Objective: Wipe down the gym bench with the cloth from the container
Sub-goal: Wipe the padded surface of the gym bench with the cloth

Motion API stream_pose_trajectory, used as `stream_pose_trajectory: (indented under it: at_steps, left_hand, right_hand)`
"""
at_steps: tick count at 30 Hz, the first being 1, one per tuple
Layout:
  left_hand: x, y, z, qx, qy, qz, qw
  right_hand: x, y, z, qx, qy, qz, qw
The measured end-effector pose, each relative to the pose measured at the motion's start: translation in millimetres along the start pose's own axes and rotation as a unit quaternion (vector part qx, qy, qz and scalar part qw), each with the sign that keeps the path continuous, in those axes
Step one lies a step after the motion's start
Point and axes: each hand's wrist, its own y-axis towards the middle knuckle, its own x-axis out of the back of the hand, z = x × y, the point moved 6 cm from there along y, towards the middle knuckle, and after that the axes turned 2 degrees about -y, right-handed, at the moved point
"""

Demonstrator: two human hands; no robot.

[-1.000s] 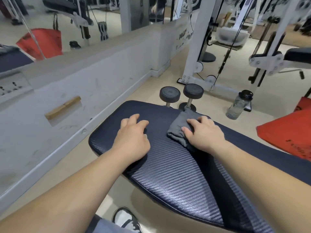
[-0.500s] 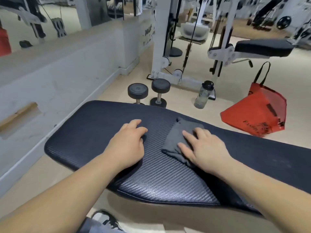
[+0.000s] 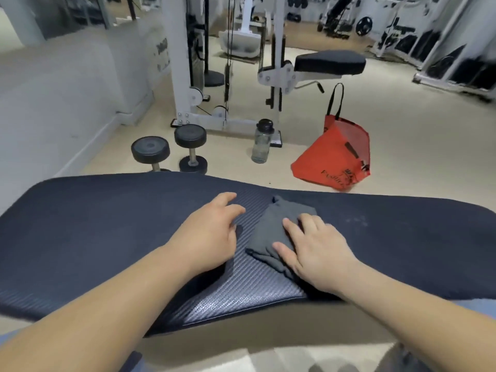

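A dark blue padded gym bench [image 3: 94, 224] stretches across the view in front of me. On its middle lies a folded grey cloth [image 3: 271, 232]. My right hand [image 3: 314, 251] presses flat on the cloth's right side, fingers spread over it. Just left of the cloth, my left hand [image 3: 212, 234] rests palm down on the bare pad with its fingers apart and holds nothing. A red tote bag [image 3: 332, 157] with black handles sits slumped on the floor beyond the bench.
Two black dumbbells [image 3: 171, 151] stand on the floor behind the bench, by a low grey wall [image 3: 67, 103] on the left. A clear water bottle [image 3: 261, 142] stands near a white cable machine [image 3: 188, 63]. Another padded seat [image 3: 330, 61] is farther back.
My right hand has slid the cloth rightwards along the pad, and my left hand followed. My view has turned right, so the wall has moved out and the red bag has come in.
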Motion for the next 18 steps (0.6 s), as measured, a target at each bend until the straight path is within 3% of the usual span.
stream_pose_trajectory:
  at_steps: [3,6,9,15,18]
  left_hand:
    - [-18.7,12.8,-23.6,-0.033,-0.008,0.022,0.999]
    - [-30.2,20.1,-36.0,-0.061,-0.008,0.026,0.998]
    - [-35.6,22.7,-39.1,-0.086,-0.008,0.028,0.996]
    - [-41.9,22.3,-32.9,-0.092,0.020,0.032,0.995]
    - [-47.6,22.5,-42.4,-0.089,0.019,0.035,0.995]
  right_hand:
    - [-5.3,13.1,-47.4,-0.170,0.004,0.068,0.983]
    - [-14.1,11.6,-42.7,-0.223,0.001,0.058,0.973]
    - [-16.4,-10.1,-17.2,-0.198,0.026,0.036,0.979]
    - [-21.7,-42.3,-32.1,-0.021,0.054,0.000,0.998]
    - [-19.9,-22.3,-71.8,-0.053,0.049,0.030,0.997]
